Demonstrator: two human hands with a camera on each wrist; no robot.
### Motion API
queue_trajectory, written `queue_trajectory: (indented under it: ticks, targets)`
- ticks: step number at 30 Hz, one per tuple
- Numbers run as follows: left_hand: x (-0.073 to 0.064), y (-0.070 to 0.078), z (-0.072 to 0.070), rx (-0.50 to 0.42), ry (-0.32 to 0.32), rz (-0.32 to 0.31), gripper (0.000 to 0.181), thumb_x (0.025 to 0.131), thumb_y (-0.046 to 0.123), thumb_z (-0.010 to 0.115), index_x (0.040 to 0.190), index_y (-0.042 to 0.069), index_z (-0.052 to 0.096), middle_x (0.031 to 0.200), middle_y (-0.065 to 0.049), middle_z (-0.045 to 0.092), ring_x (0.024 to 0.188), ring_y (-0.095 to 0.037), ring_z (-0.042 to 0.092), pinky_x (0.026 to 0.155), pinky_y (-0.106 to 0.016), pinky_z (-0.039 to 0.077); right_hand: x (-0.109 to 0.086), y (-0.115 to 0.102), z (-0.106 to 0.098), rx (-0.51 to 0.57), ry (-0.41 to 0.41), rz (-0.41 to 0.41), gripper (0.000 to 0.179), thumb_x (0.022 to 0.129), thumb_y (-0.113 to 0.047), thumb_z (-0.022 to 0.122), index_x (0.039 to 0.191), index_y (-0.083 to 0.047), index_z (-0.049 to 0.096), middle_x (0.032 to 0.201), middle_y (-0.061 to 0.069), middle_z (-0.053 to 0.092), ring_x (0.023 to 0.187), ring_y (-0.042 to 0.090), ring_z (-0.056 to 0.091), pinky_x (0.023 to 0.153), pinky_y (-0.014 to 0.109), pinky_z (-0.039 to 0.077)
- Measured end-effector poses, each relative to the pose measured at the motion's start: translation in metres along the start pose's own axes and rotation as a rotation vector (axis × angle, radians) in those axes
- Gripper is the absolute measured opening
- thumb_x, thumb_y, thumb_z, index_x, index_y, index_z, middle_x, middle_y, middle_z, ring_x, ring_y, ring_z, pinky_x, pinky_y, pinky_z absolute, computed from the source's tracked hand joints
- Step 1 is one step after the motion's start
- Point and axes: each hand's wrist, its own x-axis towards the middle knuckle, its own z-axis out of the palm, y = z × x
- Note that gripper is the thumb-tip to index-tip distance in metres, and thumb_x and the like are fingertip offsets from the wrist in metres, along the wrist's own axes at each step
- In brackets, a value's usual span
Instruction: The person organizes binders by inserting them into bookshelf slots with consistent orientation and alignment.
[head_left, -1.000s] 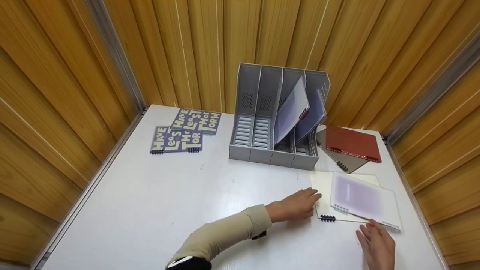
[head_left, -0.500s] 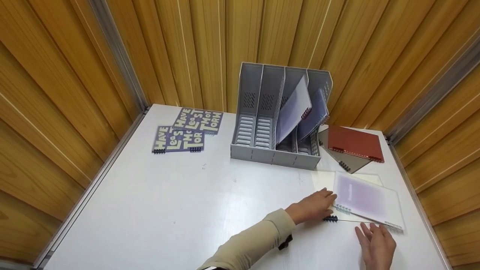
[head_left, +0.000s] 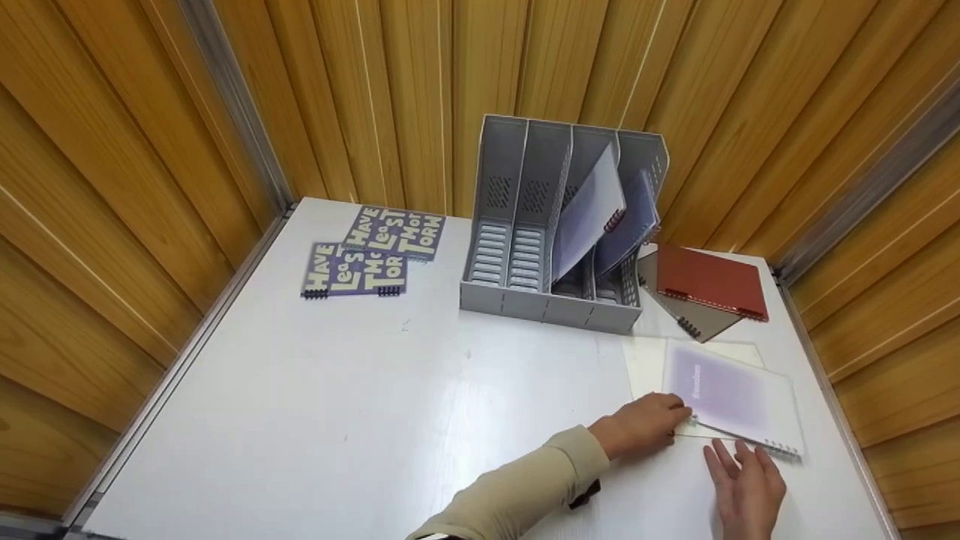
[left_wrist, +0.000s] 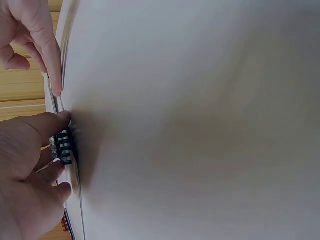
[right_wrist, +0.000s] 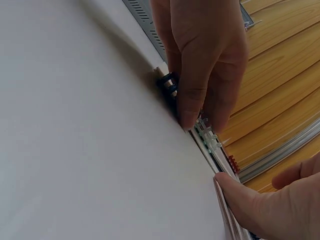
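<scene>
A white ring-bound notebook with a purple cover patch [head_left: 720,390] lies askew over a cream notebook [head_left: 643,361] at the table's right. My left hand [head_left: 646,426] grips their near left corner, its curled fingers and thumb about the bindings. Black rings [left_wrist: 64,147] show between thumb and fingers in the left wrist view. Clear rings [right_wrist: 207,135] appear beside the fingertips in the right wrist view. My right hand [head_left: 746,484] is at the notebooks' near edge, fingers fairly straight. Its thumb touches that edge in the right wrist view.
A grey file rack [head_left: 551,307] stands at the back, with two purple notebooks [head_left: 589,214] leaning in its right compartments. Beside it a red notebook [head_left: 709,281] overlaps a brown one [head_left: 701,326]. Two lettered purple notebooks [head_left: 352,270] lie at the back left. Wooden walls enclose the white table.
My left hand has slid right along the cream notebook and over its black rings, reaching the white notebook's corner. My right hand has shifted slightly, staying by the near edge.
</scene>
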Motion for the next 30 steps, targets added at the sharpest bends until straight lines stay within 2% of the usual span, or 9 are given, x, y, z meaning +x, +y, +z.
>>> queue_trajectory:
  ticks: [3,7,13,17,22,28,30]
  targets:
    - [-0.002,-0.001,0.000,0.005,0.018,-0.017,0.032,0.096,0.034,0.071,0.126,0.025,0.063,0.123,0.010,0.054,0.107,-0.003,0.049,0.090,-0.012,0.042,0.002,0.000,0.000,0.005,0.034,0.031,0.063,0.108,-0.017,0.034,0.163,-0.013,0.004,0.138,0.001,0.033,0.132,0.019,0.052,0.101,0.030,0.049]
    - [-0.004,-0.002,-0.001,-0.005,0.007,-0.051,0.022,0.098,0.038,0.068,0.115,0.025,0.066,0.116,0.010,0.052,0.096,-0.005,0.042,0.079,-0.014,0.040,0.005,-0.001,0.000,0.011,0.043,0.052,0.054,0.108,-0.016,0.033,0.161,-0.015,0.021,0.136,-0.002,0.040,0.132,0.019,0.052,0.100,0.031,0.050]
    - [-0.003,-0.002,-0.002,0.002,0.024,-0.061,0.019,0.098,0.041,0.066,0.107,0.024,0.066,0.105,0.010,0.053,0.091,-0.005,0.043,0.073,-0.014,0.041,0.008,0.000,-0.003,0.137,0.052,0.059,0.053,0.110,-0.020,0.032,0.161,-0.017,0.020,0.140,0.000,0.040,0.128,0.019,0.056,0.101,0.037,0.050]
    - [-0.003,-0.002,-0.003,0.004,0.014,-0.095,0.020,0.096,0.038,0.070,0.108,0.024,0.066,0.104,0.010,0.053,0.091,-0.005,0.044,0.070,-0.015,0.043,0.009,0.000,-0.006,0.233,0.013,0.098,0.050,0.111,-0.021,0.033,0.160,-0.019,0.023,0.150,0.001,0.037,0.139,0.023,0.047,0.106,0.042,0.046]
    - [-0.001,-0.002,-0.005,0.033,0.033,-0.129,0.019,0.095,0.033,0.073,0.110,0.023,0.066,0.106,0.009,0.055,0.092,-0.007,0.046,0.068,-0.016,0.046,0.011,-0.004,-0.007,0.331,-0.056,0.157,0.054,0.111,-0.016,0.031,0.161,-0.023,0.013,0.159,-0.001,0.024,0.150,0.023,0.028,0.114,0.044,0.037]
    - [0.001,-0.003,-0.006,0.090,0.066,-0.141,0.016,0.095,0.026,0.070,0.111,0.022,0.067,0.105,0.008,0.056,0.092,-0.008,0.047,0.071,-0.017,0.047,0.010,-0.004,-0.006,0.375,-0.066,0.173,0.058,0.111,-0.022,0.027,0.162,-0.029,0.001,0.167,-0.003,0.005,0.152,0.020,0.023,0.115,0.042,0.035]
    - [0.001,-0.004,-0.006,0.094,0.069,-0.135,0.017,0.095,0.026,0.070,0.111,0.022,0.067,0.105,0.008,0.057,0.093,-0.009,0.048,0.073,-0.017,0.047,0.008,-0.004,-0.007,0.383,-0.084,0.166,0.060,0.111,-0.019,0.026,0.162,-0.030,-0.003,0.168,-0.003,0.000,0.153,0.019,0.020,0.116,0.040,0.034]
